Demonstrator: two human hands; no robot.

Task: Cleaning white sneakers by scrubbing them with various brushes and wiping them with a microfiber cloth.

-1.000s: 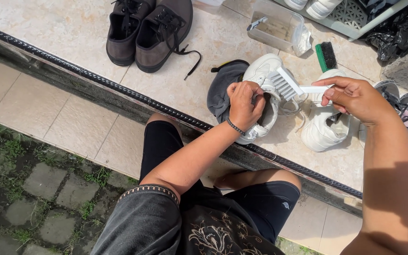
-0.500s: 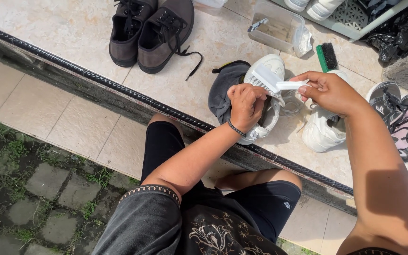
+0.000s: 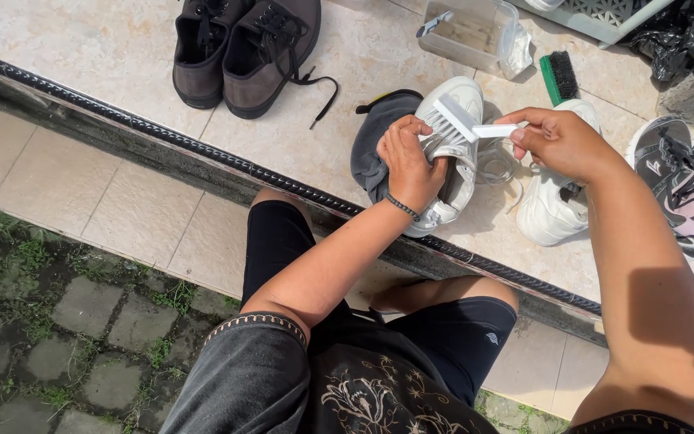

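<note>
your left hand [image 3: 408, 165] clamps the white shoe [image 3: 453, 173] | right hand [image 3: 560, 141] pinches the brush [image 3: 461, 122] handle | shoe looks light, soft-sided: grip the heel

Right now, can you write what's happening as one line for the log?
left hand: grips white shoe | right hand: holds white brush, bristles on shoe | nearby: second white shoe, grey cloth

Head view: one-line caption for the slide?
Seated person's left hand steadies a white sneaker on the tiled step while the right hand holds a white brush against it.
</note>
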